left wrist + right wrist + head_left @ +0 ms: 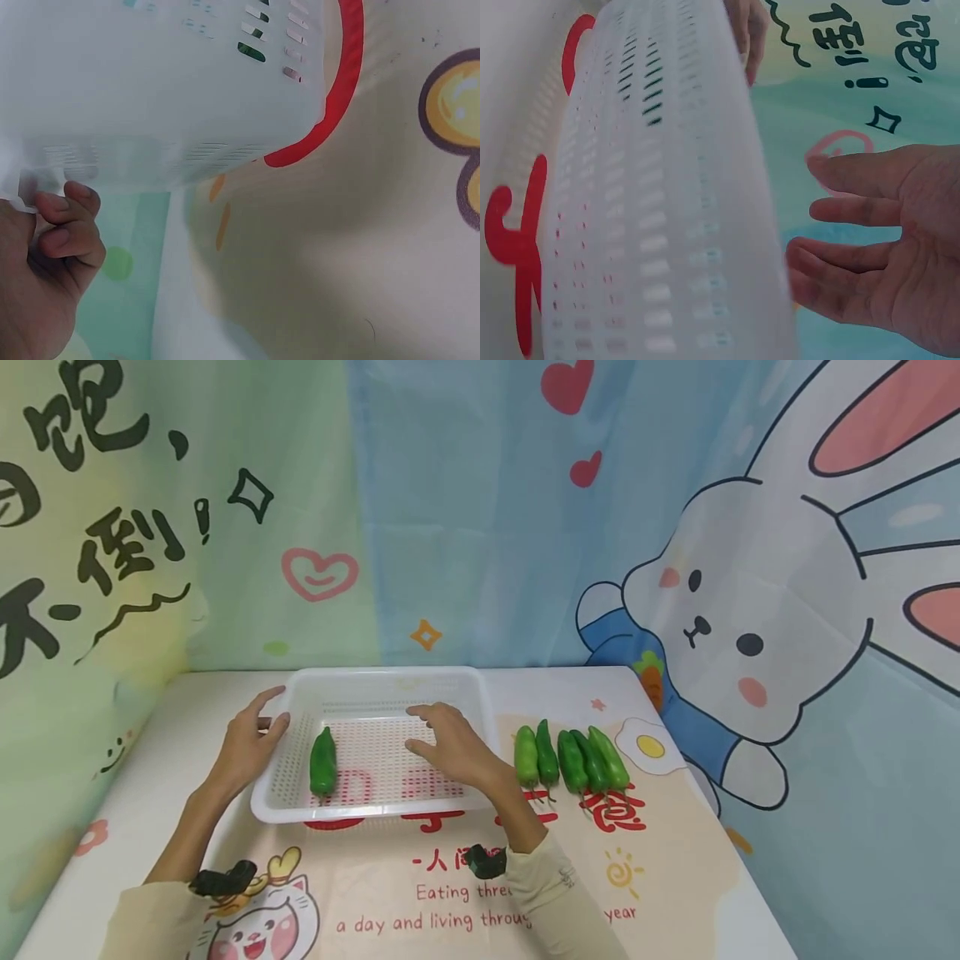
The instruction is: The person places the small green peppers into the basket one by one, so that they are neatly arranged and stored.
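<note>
White perforated basket (382, 685), set on printed cloth (675, 868); one green pepper (323, 764) contained at left, five peppers (572, 762) lined up outside, right. Left hand (243, 743) placed at the basket's left edge, thumb and forefinger parted, contact unclear; right hand (459, 747) held over the basket, fingers spread.

I was in a closed-in, decorated corner, though whether of a home or a studio I could not tell. On the far side hung a blue-and-green printed fabric backdrop (480, 568) with a large white cartoon rabbit (735, 585) at right and thick black brush-style characters (120, 547) at left. The near beige-and-white printed table covering (675, 877) carried a yellow-yolked cartoon fried egg (649, 747) and red words about eating (446, 892).
</note>
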{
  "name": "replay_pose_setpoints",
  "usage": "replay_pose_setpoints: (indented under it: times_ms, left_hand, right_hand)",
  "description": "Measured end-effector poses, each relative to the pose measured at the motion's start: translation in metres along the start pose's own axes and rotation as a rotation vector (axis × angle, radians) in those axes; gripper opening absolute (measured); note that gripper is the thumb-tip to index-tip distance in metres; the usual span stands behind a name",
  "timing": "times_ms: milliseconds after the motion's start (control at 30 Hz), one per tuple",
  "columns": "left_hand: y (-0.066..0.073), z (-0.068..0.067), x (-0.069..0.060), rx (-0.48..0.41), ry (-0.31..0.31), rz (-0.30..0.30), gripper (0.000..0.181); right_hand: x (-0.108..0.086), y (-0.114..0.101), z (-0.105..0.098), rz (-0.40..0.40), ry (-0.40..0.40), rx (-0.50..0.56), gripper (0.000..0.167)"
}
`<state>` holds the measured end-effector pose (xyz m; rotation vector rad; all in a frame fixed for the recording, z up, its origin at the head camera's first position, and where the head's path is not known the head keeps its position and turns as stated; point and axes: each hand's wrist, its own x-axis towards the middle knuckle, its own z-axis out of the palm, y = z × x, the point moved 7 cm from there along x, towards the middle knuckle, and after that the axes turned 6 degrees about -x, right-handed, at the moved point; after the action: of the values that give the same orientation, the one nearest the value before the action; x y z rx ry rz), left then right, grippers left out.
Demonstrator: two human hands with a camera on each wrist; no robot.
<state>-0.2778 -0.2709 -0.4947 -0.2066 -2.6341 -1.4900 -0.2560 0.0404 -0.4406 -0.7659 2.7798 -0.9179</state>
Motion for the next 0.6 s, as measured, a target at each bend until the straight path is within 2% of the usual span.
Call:
replay_pose_setpoints:
  times_ms: [400, 600]
  left_hand:
    - [0.001, 0.0, -0.003, 0.008, 0.006, -0.008, 0.059]
    - [0.001, 0.002, -0.004, 0.01, 0.006, 0.001, 0.059]
  right_hand:
    - [-0.028, 0.017, -0.033, 0.044, 0.108, -0.109, 0.053]
    - [-0.044, 0.025, -0.047, 0.075, 0.153, -0.12, 0.055]
